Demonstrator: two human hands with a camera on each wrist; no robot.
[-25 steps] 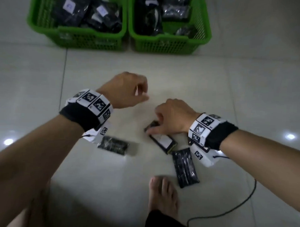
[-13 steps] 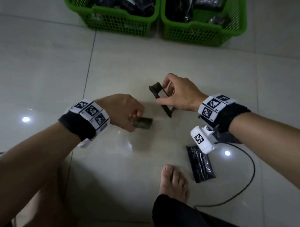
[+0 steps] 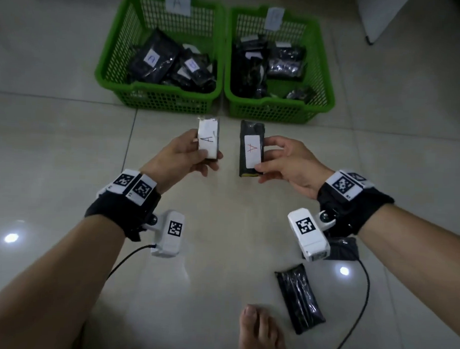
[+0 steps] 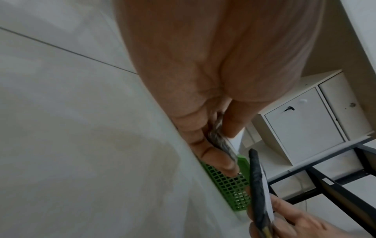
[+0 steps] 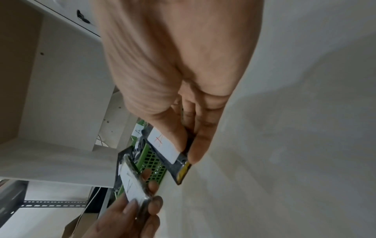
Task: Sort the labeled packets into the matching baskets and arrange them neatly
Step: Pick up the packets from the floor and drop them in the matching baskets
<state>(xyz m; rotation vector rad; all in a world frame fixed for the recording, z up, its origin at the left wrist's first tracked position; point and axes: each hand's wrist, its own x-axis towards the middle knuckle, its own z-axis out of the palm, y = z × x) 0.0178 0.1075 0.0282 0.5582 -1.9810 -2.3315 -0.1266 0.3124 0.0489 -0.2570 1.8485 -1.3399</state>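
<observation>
The left hand (image 3: pixel 181 157) and right hand (image 3: pixel 289 163) each pinch a packet labeled A, the left packet (image 3: pixel 208 141) and the right packet (image 3: pixel 251 151), before two green baskets (image 3: pixel 278 108); another packet (image 3: pixel 299 298) lies on the floor (image 3: pixel 68 147).

Left hand (image 3: pixel 181 157) raised, fingers pinching, right hand (image 3: pixel 289 162) likewise

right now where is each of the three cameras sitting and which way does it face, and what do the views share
Head: on the head, facing forward and down at two green baskets; both forearms, left hand, right hand and a foot show.
Left wrist: under the wrist, along the palm towards the fingers and floor.
Right wrist: under the wrist, along the palm towards the fingers.
Shared: all three show the red-A packet; the head and right wrist views also show the black-A packet.
</observation>
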